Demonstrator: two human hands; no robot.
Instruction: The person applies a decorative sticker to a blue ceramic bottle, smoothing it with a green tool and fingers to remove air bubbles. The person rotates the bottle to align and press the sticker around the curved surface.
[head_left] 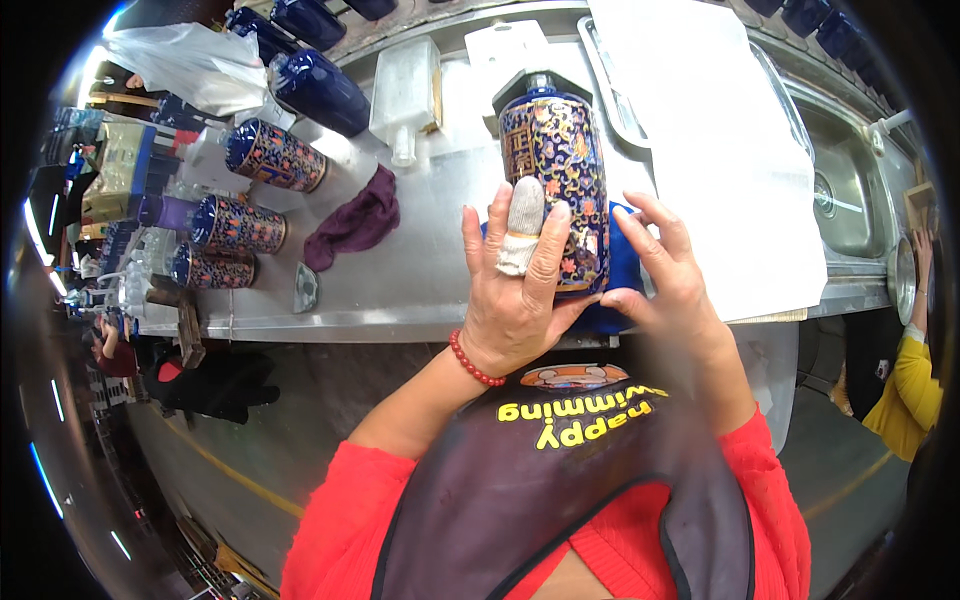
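Head view: patterned blue bottle (565, 150) near the centre of the field, with neck toward 12 o'clock and base toward 6. Left hand (510, 310) at 7 o'clock of it, grasping the lower body, with fingers across the decorated face and thumb by the base; around one finger, a grey knitted cover (527, 210); around the wrist, a red bead bracelet (467, 362). Right hand (682, 290) at 4 o'clock, with fingers curved and parted beside a blue object (625, 255) and thumb near the bottle's base; firmness of grip impossible to tell. On the metal bench (430, 285), purple cloth (360, 218) at 9 o'clock; farther out that way, three decorated bottles (277, 155); at 10 o'clock, clear flask (405, 90) and, beyond it, plain blue bottle (318, 92). At 3 o'clock, white sheet (735, 170), then sink (845, 205); at 4 o'clock, well apart, co-worker's yellow sleeve (905, 385)
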